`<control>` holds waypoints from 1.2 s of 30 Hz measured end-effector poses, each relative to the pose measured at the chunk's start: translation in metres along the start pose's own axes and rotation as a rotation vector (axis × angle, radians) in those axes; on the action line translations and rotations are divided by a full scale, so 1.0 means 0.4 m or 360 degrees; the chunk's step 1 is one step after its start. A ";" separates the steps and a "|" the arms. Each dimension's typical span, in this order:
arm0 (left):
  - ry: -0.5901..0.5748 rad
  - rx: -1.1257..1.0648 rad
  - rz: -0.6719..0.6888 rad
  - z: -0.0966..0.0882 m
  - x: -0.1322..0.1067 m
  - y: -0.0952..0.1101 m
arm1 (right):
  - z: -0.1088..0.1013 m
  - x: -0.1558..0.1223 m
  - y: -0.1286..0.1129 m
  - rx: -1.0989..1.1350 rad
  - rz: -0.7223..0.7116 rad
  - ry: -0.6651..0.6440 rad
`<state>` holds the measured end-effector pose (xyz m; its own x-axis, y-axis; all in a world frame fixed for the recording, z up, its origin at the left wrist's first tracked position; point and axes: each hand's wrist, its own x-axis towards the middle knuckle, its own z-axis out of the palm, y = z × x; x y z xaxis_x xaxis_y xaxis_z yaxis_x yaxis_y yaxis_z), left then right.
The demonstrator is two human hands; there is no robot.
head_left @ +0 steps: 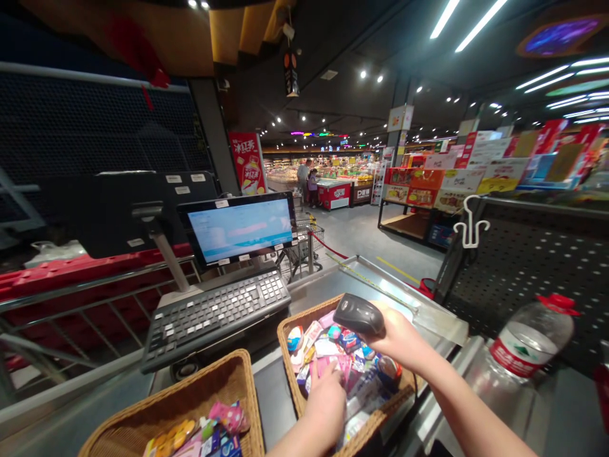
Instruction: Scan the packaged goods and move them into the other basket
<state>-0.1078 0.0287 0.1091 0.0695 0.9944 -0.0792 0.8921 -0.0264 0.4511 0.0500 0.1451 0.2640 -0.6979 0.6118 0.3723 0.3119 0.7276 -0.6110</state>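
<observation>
My right hand [392,335] is closed around a black handheld barcode scanner [358,313], held over a wicker basket [286,355] full of small colourful packets. Down inside that basket, my left hand [328,395] has its fingers bent onto a pink packet [349,369]; their tips are partly hidden. Around it lie wrapped snacks, among them a round tub [295,337] with a blue and orange label near the left corner. A second wicker basket [250,387] stands to the left, with a pink polka-dot packet [228,416] and other bright packs in it.
Behind the left basket stand a black keyboard [219,311] and a lit monitor [242,228]. A large clear bottle with a red cap [528,346] stands at the right, beside a perforated black panel [537,254] with a white hook [471,222]. Shopping carts [304,244] are beyond the metal counter [375,279].
</observation>
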 end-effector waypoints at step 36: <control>0.0938 0.0443 -0.0285 -0.486 -0.170 -0.148 | 0.058 0.085 -0.138 -0.0090 -0.0329 0.0056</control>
<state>-0.2524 -0.0175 0.2606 -0.2748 0.8732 0.4025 0.9544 0.1971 0.2242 -0.0061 0.1185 0.2941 -0.7280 0.4575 0.5106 0.2008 0.8544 -0.4793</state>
